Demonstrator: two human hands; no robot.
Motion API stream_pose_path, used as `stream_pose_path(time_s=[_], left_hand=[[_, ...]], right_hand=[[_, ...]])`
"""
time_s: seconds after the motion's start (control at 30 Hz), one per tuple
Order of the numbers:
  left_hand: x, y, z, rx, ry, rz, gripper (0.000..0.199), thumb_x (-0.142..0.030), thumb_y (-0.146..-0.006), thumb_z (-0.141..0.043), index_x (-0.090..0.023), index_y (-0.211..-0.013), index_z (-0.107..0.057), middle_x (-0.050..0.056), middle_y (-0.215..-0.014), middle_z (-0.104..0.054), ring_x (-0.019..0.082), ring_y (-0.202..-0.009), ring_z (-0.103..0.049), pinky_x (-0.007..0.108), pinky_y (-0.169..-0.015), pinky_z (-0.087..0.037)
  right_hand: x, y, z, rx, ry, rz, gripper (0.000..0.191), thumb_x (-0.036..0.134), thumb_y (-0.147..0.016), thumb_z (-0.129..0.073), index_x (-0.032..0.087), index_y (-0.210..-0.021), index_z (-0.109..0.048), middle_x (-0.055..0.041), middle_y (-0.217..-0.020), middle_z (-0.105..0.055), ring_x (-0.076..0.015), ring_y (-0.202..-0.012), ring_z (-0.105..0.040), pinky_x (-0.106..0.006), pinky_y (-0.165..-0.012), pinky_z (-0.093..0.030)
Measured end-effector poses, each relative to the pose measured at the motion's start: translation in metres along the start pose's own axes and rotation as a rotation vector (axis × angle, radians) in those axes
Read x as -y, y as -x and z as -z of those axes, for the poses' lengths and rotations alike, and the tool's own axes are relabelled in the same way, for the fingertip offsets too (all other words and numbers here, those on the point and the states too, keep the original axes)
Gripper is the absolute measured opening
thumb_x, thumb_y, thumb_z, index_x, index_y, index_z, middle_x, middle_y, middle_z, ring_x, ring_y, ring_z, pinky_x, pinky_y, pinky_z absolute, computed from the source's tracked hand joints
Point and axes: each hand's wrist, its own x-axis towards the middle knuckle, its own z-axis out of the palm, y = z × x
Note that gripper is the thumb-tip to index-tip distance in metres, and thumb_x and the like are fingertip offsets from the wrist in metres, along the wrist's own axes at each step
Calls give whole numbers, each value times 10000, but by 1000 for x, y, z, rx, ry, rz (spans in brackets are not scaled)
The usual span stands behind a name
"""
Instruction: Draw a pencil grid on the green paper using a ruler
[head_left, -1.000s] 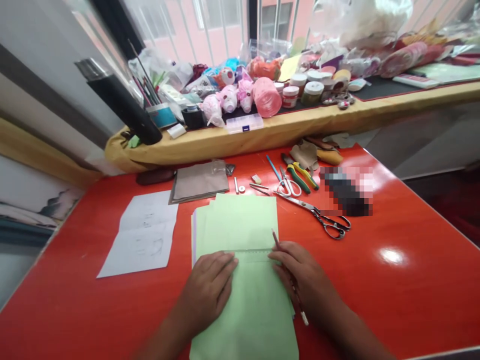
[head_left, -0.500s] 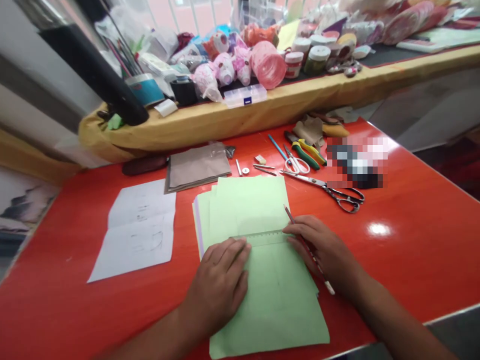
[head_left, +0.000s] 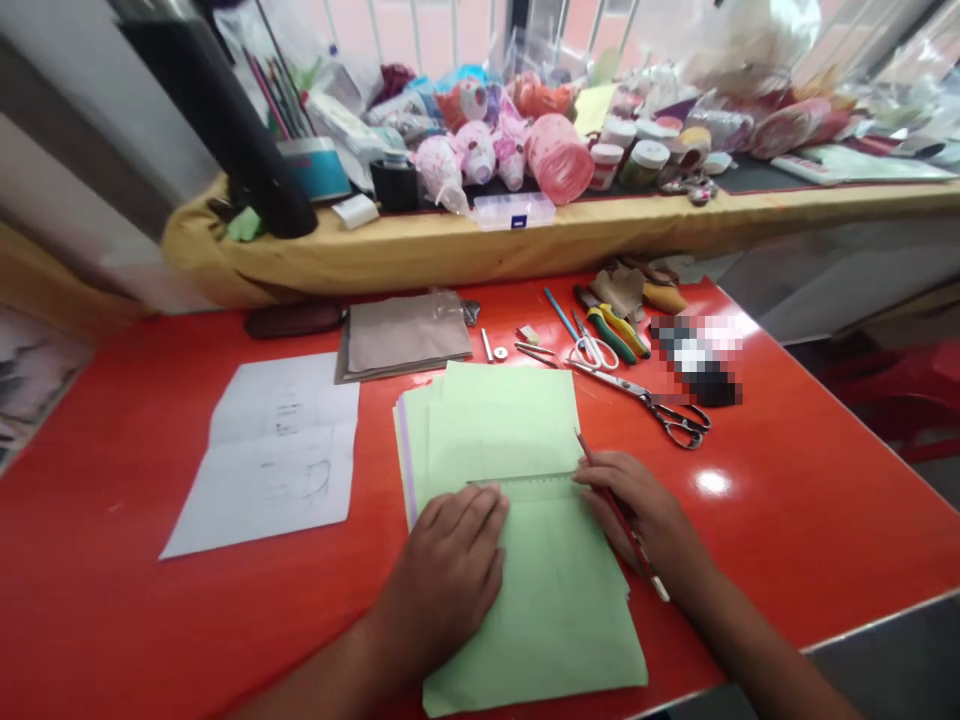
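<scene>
A clear ruler lies across a light green sheet of paper, which tops a stack of green sheets with a purple edge showing at the left. My left hand rests palm down on the paper, its outstretched fingertips on the ruler's left end. At the ruler's right end, the fingertips of my right hand touch or nearly touch it. A dark red pencil sits in that hand, sharp tip pointing up and away over the paper, white end toward me.
Left of the stack lies a creased white drawing sheet. Beyond are brown sheets, white-handled scissors, pliers, an eraser and large metal scissors. A cluttered ledge borders the red table.
The camera view has shifted slightly, so the scene sits a bit differently in the picture. Both hands, the ruler and the pencil keep about the same places on the paper.
</scene>
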Motion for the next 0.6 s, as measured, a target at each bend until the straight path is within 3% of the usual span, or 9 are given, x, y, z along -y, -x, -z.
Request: stream_pose_path(time_s=[0.27, 0.6], left_hand=[[-3, 5, -5, -3, -55, -19, 367, -197, -1065, -478, -129, -1390, -634, 139, -1363, -700, 297, -1250, -628, 460, -1034, -507], [0, 1, -5, -32, -31, -35, 369, -162, -1055, -485, -105, -1387, -635, 145, -1338, -712, 297, -1242, -639, 459, -1022, -495]], right_hand=[[1, 3, -2, -23, -3, 55, 142, 225, -1070, -616, 236, -1117, -749, -98, -1110, -764, -259, -1068, -729, -413, -928, -591], [6, -7, 2, -15, -58, -7, 192, 237, -1101, -549, 242, -1070, -738, -80, -1024, -767, -238, -978, -730, -377, -842, -598]])
